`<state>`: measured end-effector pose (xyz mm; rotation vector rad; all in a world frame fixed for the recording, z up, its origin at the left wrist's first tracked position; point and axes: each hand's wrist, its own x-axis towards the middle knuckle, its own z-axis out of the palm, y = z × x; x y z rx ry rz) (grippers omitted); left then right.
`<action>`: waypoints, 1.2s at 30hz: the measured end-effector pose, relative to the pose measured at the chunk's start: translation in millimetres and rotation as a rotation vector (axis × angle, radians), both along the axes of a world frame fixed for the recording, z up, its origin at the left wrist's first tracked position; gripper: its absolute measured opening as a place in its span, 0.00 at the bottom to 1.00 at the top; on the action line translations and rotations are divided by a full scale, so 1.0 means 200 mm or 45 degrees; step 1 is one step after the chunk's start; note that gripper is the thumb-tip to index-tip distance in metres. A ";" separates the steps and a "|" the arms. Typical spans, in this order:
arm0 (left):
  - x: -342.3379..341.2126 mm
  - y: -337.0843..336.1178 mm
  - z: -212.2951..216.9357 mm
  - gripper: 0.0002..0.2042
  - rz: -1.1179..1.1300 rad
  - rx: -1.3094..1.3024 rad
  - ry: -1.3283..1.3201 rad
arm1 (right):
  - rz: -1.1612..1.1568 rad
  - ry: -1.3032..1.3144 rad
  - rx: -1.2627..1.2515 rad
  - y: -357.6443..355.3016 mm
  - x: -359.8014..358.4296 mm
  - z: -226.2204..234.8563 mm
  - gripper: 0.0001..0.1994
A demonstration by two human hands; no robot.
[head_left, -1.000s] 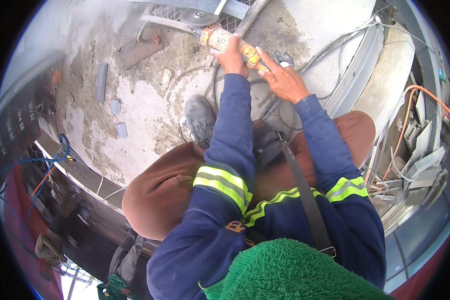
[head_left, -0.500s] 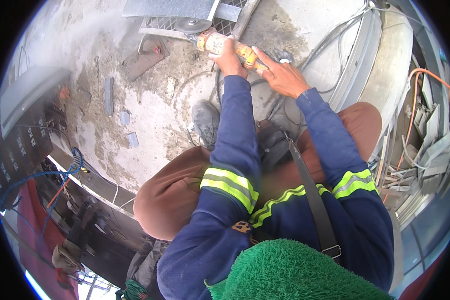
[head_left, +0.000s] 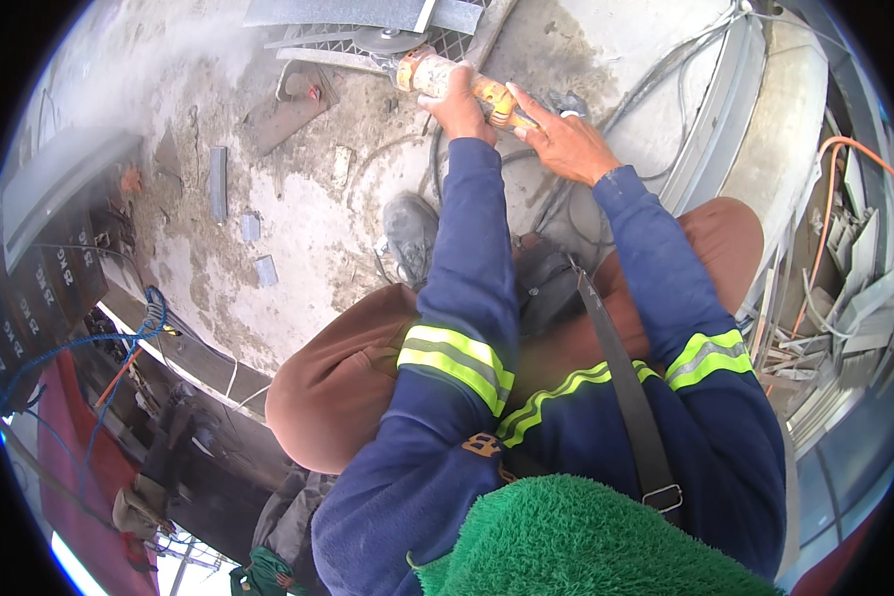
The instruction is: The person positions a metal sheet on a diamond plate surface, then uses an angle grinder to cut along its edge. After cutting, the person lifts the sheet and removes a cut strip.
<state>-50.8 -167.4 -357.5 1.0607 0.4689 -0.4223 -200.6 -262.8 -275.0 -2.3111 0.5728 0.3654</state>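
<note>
Crouched on concrete slab (head_left: 298, 248), knees near. Right hand (head_left: 566, 144) wrapped around rear handle of angle grinder (head_left: 462, 84); left hand (head_left: 457, 99) gripping its body. Disc (head_left: 389, 42) at far metal grating (head_left: 368, 45). Judgement: keep both grips firm, disc square to cut, cable (head_left: 407, 159) clear

The grinder (head_left: 457, 81) is yellow-orange, smeared with grey dust, its disc (head_left: 392, 41) dark grey. The sleeves (head_left: 467, 298) are navy with yellow-green bands striped silver. The trousers (head_left: 338, 397) are brown, the shoe (head_left: 409, 233) grey. A shaggy green cloth (head_left: 586, 541) lies near. The floor (head_left: 298, 248) is pale grey, blotched brown. An orange cable (head_left: 834, 189) runs right; blue cable (head_left: 119, 343) and red cloth (head_left: 70, 447) lie left.
</note>
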 end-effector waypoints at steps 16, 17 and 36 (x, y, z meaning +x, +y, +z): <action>-0.05 0.02 0.04 0.32 0.041 -0.215 0.098 | 0.026 -0.048 -0.127 0.02 -0.04 0.01 0.37; -0.05 0.02 0.04 0.33 0.046 -0.191 0.105 | 0.014 -0.050 -0.131 0.02 -0.05 0.01 0.38; -0.06 0.02 0.09 0.36 0.028 -0.028 -0.019 | -0.027 -0.081 -0.154 0.06 -0.08 0.01 0.37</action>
